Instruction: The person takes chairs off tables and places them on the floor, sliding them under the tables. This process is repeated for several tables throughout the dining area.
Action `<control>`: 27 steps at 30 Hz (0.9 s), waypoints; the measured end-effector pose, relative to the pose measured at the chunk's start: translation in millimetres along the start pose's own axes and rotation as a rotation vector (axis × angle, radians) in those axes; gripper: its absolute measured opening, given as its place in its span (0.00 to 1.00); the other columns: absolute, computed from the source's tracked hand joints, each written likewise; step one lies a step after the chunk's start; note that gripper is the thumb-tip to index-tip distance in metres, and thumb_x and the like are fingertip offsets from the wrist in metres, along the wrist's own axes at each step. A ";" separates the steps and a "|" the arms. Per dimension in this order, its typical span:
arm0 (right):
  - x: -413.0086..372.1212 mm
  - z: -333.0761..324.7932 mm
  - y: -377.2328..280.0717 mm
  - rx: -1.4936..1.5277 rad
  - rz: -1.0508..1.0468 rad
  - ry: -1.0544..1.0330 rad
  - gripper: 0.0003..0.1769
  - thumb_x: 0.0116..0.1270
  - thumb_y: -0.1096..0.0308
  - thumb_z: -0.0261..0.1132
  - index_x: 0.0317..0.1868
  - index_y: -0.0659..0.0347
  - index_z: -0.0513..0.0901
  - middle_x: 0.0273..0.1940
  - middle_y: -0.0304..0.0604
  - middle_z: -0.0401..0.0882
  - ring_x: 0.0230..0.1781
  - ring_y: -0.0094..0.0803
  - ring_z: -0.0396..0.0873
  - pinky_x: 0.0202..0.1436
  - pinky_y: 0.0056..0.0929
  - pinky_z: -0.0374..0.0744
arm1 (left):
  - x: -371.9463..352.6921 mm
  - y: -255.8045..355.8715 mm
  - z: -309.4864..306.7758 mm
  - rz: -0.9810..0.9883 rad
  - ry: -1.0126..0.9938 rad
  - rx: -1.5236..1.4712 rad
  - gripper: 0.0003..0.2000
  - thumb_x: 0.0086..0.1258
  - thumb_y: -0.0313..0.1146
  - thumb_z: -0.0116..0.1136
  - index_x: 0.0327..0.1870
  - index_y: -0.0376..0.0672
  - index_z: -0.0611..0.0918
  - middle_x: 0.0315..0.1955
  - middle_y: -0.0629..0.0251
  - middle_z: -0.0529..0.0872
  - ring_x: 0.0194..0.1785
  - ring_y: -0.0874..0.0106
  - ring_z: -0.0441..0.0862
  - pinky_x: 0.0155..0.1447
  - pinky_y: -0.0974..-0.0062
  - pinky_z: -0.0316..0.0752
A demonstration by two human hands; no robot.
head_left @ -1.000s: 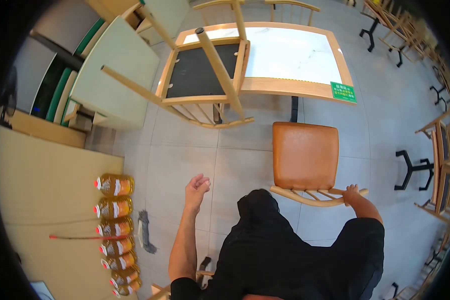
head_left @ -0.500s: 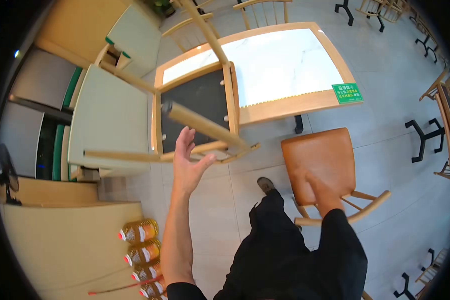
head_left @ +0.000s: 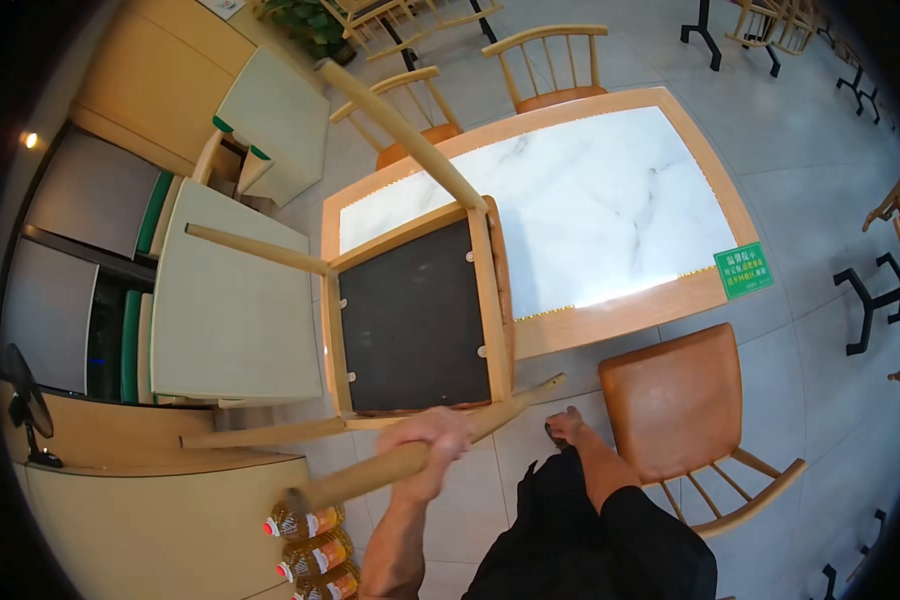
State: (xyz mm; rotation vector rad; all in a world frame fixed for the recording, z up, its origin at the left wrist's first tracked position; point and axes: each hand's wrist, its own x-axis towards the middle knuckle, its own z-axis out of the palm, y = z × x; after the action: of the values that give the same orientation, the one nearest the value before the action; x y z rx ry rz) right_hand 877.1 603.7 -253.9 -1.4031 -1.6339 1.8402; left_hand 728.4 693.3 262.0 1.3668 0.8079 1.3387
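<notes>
imo it's the grabbing step: left hand [head_left: 429, 452] clamped round a leg [head_left: 365, 479] of the upturned wooden chair [head_left: 410, 320] just ahead, right hand [head_left: 568, 426] apart, can't tell if curled, so next move calls for a second grip

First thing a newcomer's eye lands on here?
Probably the upturned chair, its dark underside showing over the left end of the marble-topped table, with the left hand around its nearest leg. Next, the upright brown-seated chair on the floor at right, then the bright green sign at the table's near right corner.
</notes>
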 end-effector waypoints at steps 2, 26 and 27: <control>-7.6 -20.3 -89.2 0.928 0.653 0.373 0.44 0.51 0.81 0.63 0.62 0.66 0.43 0.46 0.55 0.69 0.48 0.44 0.70 0.48 0.46 0.74 | 4.5 18.4 -13.2 0.018 0.025 -0.059 0.07 0.57 0.21 0.53 0.20 0.39 0.71 0.14 0.63 0.73 0.21 0.70 0.72 0.31 0.67 0.71; -135.5 16.1 -360.4 0.677 -0.405 0.094 0.23 0.41 0.78 0.68 0.43 0.63 0.75 0.39 0.40 0.75 0.38 0.26 0.73 0.44 0.26 0.74 | -244.7 259.2 -308.4 0.473 0.338 -0.477 0.14 0.64 0.28 0.45 0.17 0.45 0.61 0.13 0.72 0.60 0.19 0.79 0.58 0.27 0.79 0.58; -128.0 29.5 -378.4 0.714 -0.434 0.051 0.23 0.41 0.78 0.68 0.42 0.64 0.75 0.39 0.40 0.75 0.38 0.26 0.74 0.43 0.26 0.74 | -269.0 265.6 -331.9 0.523 0.348 -0.492 0.14 0.64 0.27 0.45 0.17 0.45 0.61 0.13 0.71 0.60 0.20 0.78 0.59 0.28 0.79 0.58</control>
State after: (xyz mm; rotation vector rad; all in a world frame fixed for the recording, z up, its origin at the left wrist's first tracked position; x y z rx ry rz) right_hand 777.6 604.5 134.2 -0.7123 -0.9786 1.8208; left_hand 315.0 437.9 392.0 0.9900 0.2966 2.0629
